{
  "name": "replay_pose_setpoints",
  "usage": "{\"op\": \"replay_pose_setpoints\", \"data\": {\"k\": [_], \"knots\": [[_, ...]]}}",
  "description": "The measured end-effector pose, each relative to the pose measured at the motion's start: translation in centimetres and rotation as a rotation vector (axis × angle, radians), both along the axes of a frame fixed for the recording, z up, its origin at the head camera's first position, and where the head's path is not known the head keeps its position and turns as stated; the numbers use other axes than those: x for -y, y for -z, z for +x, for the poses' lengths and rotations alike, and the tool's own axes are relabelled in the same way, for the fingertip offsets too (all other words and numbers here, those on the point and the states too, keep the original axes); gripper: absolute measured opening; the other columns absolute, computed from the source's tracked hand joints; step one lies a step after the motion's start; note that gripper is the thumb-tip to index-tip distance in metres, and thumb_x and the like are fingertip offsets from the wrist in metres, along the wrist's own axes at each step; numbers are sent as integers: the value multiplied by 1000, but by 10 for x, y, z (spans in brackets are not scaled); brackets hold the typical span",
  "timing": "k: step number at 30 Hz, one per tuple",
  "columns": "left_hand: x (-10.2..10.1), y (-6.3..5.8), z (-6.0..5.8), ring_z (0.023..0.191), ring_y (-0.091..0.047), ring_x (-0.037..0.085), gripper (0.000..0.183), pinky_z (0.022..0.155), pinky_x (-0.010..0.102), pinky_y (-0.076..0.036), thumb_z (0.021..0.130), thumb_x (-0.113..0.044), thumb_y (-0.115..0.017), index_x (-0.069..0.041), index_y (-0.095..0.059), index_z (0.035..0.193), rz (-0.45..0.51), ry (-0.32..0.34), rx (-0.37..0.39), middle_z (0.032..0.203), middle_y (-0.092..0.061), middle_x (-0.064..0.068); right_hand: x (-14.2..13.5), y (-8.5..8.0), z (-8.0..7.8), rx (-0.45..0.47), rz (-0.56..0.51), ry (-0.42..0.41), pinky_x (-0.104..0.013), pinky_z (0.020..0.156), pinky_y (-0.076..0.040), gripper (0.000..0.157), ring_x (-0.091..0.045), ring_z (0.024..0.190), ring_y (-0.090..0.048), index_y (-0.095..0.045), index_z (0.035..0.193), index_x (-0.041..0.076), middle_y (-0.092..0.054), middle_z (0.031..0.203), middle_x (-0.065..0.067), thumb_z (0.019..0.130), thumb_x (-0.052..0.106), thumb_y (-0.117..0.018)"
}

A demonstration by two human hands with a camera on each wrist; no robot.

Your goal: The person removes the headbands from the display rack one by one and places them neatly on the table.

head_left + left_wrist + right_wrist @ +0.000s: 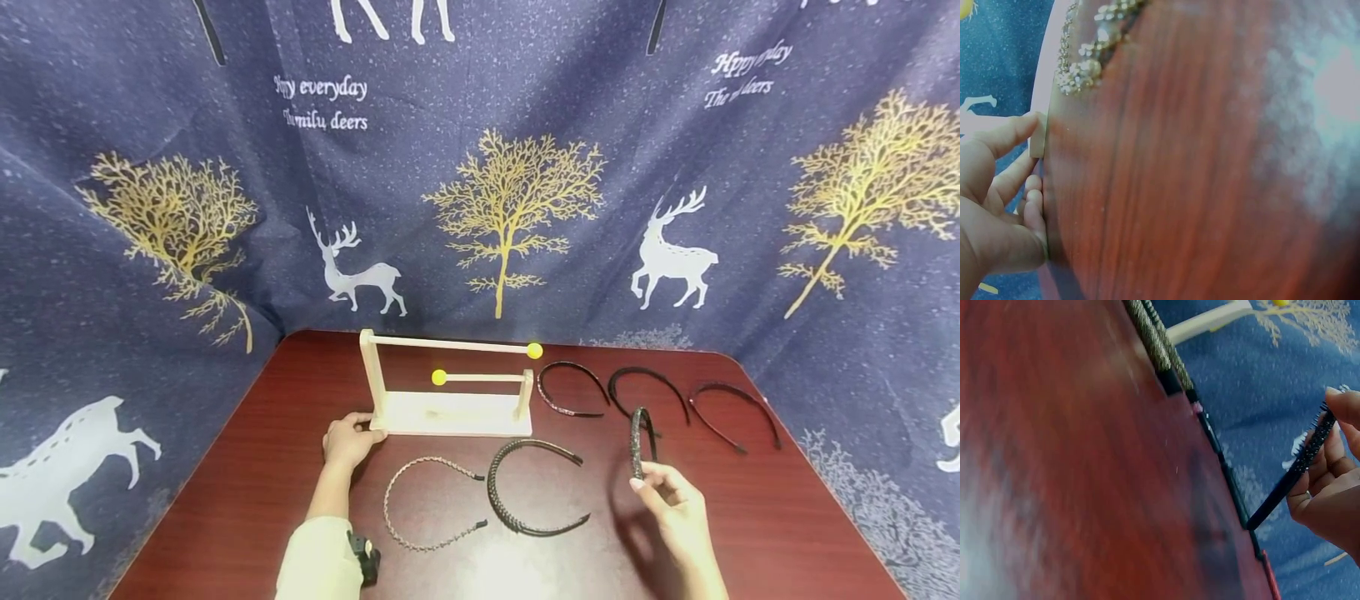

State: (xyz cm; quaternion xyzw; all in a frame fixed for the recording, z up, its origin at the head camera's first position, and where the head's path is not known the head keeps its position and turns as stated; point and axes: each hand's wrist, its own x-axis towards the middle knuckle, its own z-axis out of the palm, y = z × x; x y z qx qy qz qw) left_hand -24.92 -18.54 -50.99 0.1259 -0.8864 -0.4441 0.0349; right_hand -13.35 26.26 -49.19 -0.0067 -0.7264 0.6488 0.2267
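In the head view a pale wooden rack (pixel 450 423) stands toward the table's back, with two rods tipped by yellow balls. My left hand (pixel 348 442) grips the left end of its base; in the left wrist view, fingers of the left hand (pixel 1007 187) lie about the base's corner (pixel 1037 137). My right hand (pixel 678 508) pinches a dark glittery headband (pixel 636 442), held upright above the table at right. The right wrist view shows this headband (pixel 1310 450) with small teeth along its inside, between thumb and fingers of the right hand (pixel 1335 481).
On the table (pixel 247 500) lie a thin beaded headband (pixel 387 504) and a thick braided one (pixel 495 492) in front. Behind and right are a decorated headband (pixel 551 404), a black headband (pixel 637 371) and a dark red headband (pixel 712 429). A patterned cloth (pixel 480 100) hangs behind.
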Motion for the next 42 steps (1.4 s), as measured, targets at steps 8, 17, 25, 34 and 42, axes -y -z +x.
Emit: {"op": "replay_pose_setpoints", "data": {"k": [8, 17, 25, 34, 42], "knots": [[-1, 2, -1, 108, -36, 49, 47, 89, 57, -30, 75, -19, -73, 0, -59, 116, 4, -1, 2, 108, -52, 27, -15, 9, 6, 62, 346, 39, -20, 58, -43, 21, -8, 64, -56, -66, 97, 0, -59, 69, -4, 78, -8, -67], [0, 2, 0, 108, -35, 49, 48, 90, 57, -30, 75, -19, -73, 1, -59, 116, 11, -4, 3, 109, -51, 27, -24, 8, 2, 164, 488, -68, -23, 63, -47, 16, -7, 70, -58, -69, 92, 5, -68, 84, -1, 78, -1, -69], [1, 1, 2, 109, -34, 50, 49, 90, 58, -30, 75, -19, -73, 1, -59, 117, 15, -8, 8, 109, -52, 29, -32, 2, -11, 427, 483, -305, -33, 70, -48, 25, -17, 80, -59, -69, 101, 3, -68, 91, -7, 79, 14, -73], [-3, -1, 4, 109, -35, 49, 48, 89, 57, -31, 76, -19, -73, 0, -59, 118, 30, -13, 17, 109, -51, 28, -35, 9, -16, 420, 454, -480, -26, 49, -45, 23, -11, 55, -53, -66, 97, -5, -66, 73, -8, 76, 3, -70], [0, -1, 5, 111, -32, 50, 49, 91, 58, -29, 77, -19, -73, 1, -58, 119, 45, -13, 26, 112, -48, 30, -33, 10, -19, 430, 448, -477, -22, 49, -42, 27, -7, 53, -48, -67, 97, -6, -55, 68, -2, 73, 4, -73]]}}
